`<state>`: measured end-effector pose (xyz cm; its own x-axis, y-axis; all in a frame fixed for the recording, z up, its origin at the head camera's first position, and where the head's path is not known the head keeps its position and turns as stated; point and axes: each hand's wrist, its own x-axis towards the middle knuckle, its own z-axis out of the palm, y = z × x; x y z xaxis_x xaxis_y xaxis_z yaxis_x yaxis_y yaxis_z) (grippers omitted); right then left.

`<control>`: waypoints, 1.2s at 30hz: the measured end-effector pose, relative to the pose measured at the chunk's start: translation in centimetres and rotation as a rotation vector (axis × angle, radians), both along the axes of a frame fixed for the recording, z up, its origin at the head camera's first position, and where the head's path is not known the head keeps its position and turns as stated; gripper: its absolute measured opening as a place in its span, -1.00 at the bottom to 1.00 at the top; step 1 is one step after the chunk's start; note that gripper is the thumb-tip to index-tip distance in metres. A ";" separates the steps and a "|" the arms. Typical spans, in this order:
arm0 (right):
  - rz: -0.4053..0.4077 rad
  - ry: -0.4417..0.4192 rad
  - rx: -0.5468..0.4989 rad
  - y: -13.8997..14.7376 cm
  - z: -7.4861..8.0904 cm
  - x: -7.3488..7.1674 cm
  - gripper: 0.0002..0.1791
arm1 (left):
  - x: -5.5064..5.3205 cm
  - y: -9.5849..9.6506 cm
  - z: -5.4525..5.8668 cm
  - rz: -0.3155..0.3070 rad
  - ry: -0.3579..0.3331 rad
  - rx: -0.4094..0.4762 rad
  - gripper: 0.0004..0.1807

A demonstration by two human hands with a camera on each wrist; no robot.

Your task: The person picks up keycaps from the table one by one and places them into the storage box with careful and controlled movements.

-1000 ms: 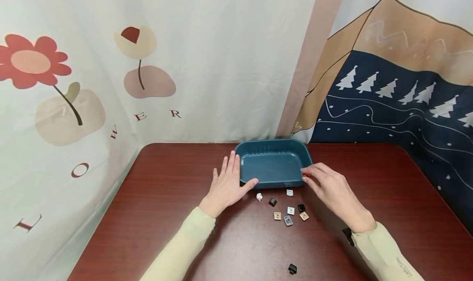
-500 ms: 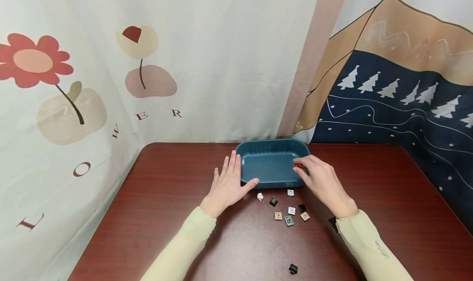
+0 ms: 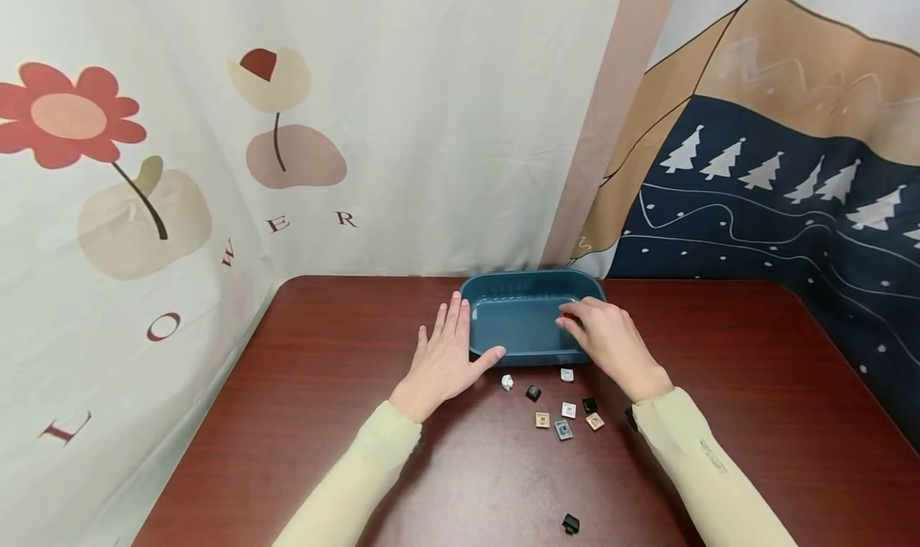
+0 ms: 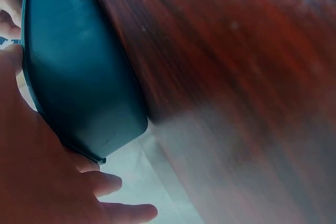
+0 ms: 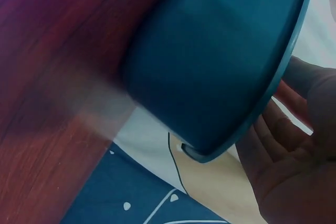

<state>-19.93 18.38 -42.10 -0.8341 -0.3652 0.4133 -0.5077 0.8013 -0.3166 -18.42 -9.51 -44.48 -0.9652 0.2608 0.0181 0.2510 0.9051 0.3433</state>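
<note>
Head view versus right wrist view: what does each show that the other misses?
Only the head view: the left hand at the tray's left side, the red piece pinched in the right hand, and the small pieces lying loose.

Only the right wrist view: the right hand's palm side.

Both: the tray, the right hand, the table and the curtain.

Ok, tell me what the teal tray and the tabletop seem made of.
Teal tray: probably moulded plastic, semi-gloss; smooth, evenly coloured walls and a thin lip. Tabletop: wood or printed laminate, can't tell which; satin, with streaky reddish grain and soft highlights.
</note>
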 end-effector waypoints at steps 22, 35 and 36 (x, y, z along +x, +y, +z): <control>-0.051 -0.150 0.050 0.1 -0.2 -1.3 -0.49 | 0.1 0.1 0.2 -0.009 -0.015 0.006 0.21; -0.019 -0.027 0.063 1.2 1.7 4.3 -0.51 | 0.1 -0.1 0.3 -0.007 -0.012 0.008 0.20; -0.010 -0.019 0.065 1.3 1.8 4.8 -0.50 | 0.1 -0.1 0.3 -0.008 -0.014 0.007 0.20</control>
